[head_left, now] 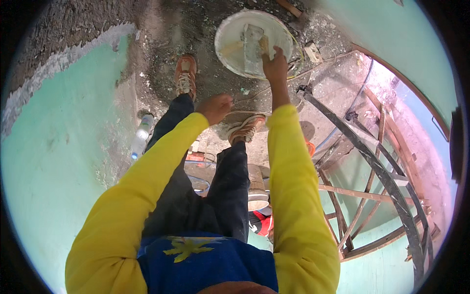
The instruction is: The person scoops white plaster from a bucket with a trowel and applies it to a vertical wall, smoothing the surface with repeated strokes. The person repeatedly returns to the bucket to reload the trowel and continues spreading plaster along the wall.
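The right hand [276,66] is over the right side of the round bucket [221,35] at the top centre of the frame, its fingers parted around the upper end of what looks like a trowel's handle [265,45]. Whether the fingertips touch the wood cannot be told. The flat grey trowel [252,51] lies inside the bucket, just left of that hand, and a second pale piece of wood [231,48] sits near the bucket's left wall. The left hand [215,109] hangs nearer the middle of the frame, loosely curled; its palm is hidden, so what it may hold cannot be told.

The step in hand seems to be taking up the trowel. It would go best with the whole palm wrapped round the handle, thumb opposite the fingers, so that the broad blade does not twist. Lifting with the blade level, then tapping it on the rim, should keep wet mix from dripping. The left hand could steady the bucket, which may tip if the blade drags on its wall.

Footing matters too: a cord [252,112] runs by the shoe [247,128] at centre, and a socket block [313,52] lies right of the bucket, best kept dry.
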A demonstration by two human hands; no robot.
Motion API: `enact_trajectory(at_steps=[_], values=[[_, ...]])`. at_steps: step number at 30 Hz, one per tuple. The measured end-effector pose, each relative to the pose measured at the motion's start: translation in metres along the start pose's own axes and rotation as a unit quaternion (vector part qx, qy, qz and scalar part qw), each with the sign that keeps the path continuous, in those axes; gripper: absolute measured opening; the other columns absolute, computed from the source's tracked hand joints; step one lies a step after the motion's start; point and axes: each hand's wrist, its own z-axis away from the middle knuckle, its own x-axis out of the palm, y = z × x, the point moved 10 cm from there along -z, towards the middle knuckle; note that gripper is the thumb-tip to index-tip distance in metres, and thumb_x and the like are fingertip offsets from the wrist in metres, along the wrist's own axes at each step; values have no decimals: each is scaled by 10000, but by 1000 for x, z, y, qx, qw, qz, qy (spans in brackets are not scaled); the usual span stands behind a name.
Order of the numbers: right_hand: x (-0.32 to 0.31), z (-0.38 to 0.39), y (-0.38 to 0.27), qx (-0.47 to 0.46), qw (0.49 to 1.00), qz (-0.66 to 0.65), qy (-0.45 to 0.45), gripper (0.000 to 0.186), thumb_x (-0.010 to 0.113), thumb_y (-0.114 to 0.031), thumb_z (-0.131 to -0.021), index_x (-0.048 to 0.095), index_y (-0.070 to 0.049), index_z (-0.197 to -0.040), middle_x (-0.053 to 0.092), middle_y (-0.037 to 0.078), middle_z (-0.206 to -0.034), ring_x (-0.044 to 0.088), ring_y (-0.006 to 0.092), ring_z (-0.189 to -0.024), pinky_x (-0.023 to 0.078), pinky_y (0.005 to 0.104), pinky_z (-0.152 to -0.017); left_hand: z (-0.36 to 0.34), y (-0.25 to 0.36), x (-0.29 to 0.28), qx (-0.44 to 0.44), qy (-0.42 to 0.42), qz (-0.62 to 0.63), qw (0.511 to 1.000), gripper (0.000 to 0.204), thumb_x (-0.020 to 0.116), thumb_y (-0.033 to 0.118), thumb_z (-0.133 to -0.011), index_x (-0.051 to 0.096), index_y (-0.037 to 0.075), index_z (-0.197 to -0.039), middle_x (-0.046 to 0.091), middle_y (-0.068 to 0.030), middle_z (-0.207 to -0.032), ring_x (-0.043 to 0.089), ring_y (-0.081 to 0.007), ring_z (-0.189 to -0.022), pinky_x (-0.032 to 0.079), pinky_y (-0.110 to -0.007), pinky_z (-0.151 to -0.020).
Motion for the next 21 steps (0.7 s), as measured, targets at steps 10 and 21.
enact_trajectory(at_steps=[10, 21], values=[[42, -33, -5, 89, 982, 83, -141, 557, 613, -296, -958, 385, 19, -1357, 683, 269, -1019, 695, 433, -908, 552, 507, -794, 40, -97, -174, -90, 151, -30, 984, 290, 606, 264, -957, 657, 72, -1168, 725, -167, -1056, 708, -311, -989, 547, -411, -868], [21, 102, 37, 356, 720, -594, -48, 428, 473, -248, -1055, 454, -59, -1438, 605, 117, -1322, 637, 258, -1143, 563, 378, -917, -126, 80, -122, 110, 166, -355, 913, 327, 588, 163, -918, 618, 63, -1228, 670, -145, -1131, 568, -332, -1204, 446, -479, -1009]])
